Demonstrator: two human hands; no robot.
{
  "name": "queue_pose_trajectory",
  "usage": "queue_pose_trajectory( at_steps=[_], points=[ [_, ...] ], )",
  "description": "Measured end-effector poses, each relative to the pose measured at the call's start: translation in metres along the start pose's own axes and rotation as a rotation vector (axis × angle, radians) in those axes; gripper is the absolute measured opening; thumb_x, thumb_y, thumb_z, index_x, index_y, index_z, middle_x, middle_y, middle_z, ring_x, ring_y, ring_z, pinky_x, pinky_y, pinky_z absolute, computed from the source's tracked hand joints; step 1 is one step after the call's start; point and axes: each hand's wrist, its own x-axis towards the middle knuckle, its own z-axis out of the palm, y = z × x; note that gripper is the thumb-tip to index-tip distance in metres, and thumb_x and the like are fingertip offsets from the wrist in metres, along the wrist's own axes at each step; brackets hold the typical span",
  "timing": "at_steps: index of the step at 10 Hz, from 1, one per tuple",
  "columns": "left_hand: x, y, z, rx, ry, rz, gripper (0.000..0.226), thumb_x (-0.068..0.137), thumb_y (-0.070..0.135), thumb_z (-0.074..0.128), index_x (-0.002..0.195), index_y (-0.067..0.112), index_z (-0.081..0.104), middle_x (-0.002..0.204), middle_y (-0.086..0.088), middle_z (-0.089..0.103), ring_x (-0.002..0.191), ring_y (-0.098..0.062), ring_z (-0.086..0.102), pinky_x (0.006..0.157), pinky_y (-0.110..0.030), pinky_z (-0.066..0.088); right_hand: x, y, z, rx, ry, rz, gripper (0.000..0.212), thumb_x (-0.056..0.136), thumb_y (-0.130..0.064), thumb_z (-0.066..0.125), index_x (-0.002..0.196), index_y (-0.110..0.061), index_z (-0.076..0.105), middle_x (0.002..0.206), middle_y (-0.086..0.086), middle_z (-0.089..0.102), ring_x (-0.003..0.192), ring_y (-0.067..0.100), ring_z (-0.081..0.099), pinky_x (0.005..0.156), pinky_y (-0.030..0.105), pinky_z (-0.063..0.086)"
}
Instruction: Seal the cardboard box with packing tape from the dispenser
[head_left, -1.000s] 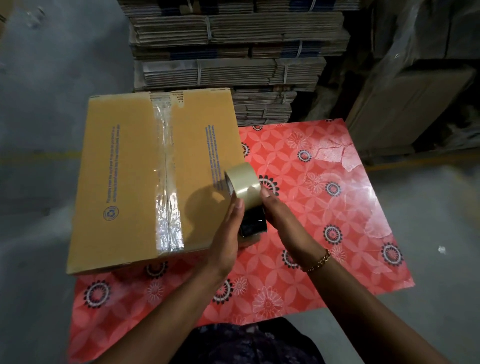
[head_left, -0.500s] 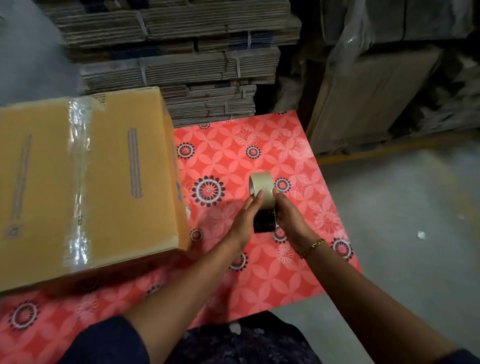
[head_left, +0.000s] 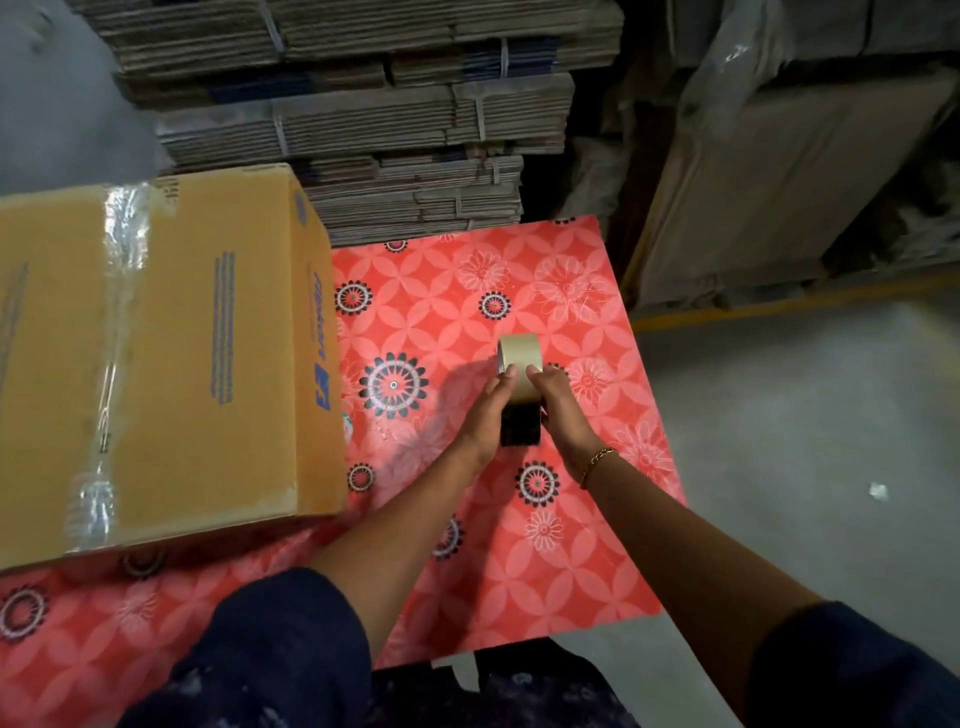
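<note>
A closed brown cardboard box (head_left: 171, 358) with blue print stands on the left of the table, a strip of clear tape (head_left: 111, 364) running along its top seam. To its right, over the table, both hands hold a tape dispenser (head_left: 519, 395): a tan roll above a dark body. My left hand (head_left: 485, 413) grips its left side and my right hand (head_left: 558, 413) grips its right side, fingertips of both on the roll. The dispenser is well apart from the box.
The table wears a red flowered cover (head_left: 519, 545). Bundled stacks of flat cardboard (head_left: 363, 119) rise right behind the table. Large wrapped cartons (head_left: 789, 171) stand at the back right. Grey concrete floor (head_left: 831, 441) lies to the right.
The dispenser and both hands have moved right, away from the box and over the open cover. The view has swung right, so the box now sits at the left edge.
</note>
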Motion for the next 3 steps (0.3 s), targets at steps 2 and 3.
queue_pose_trajectory(
  at_steps=[2, 3],
  points=[
    [-0.003, -0.004, -0.01, 0.231, -0.001, -0.01, 0.051, 0.098, 0.049, 0.052, 0.142, 0.024, 0.05, 0.132, -0.003, 0.065, 0.115, -0.016, 0.064, 0.087, -0.025, 0.05, 0.006, -0.001, -0.003, -0.099, -0.017, -0.005, 0.045, 0.103, -0.037, 0.049, 0.136, -0.007, 0.043, 0.11, 0.0, 0.062, 0.095, 0.008, 0.064, 0.071, 0.016, 0.05],
    [-0.011, -0.007, -0.032, 0.525, 0.061, 0.018, 0.059, 0.096, 0.058, 0.051, 0.149, 0.034, 0.04, 0.145, 0.01, 0.052, 0.133, -0.016, 0.051, 0.098, -0.026, 0.04, -0.004, 0.01, -0.018, -0.123, 0.023, -0.028, 0.05, 0.103, -0.035, 0.051, 0.146, -0.011, 0.038, 0.132, 0.0, 0.057, 0.109, 0.006, 0.06, 0.077, 0.009, 0.048]
  ],
)
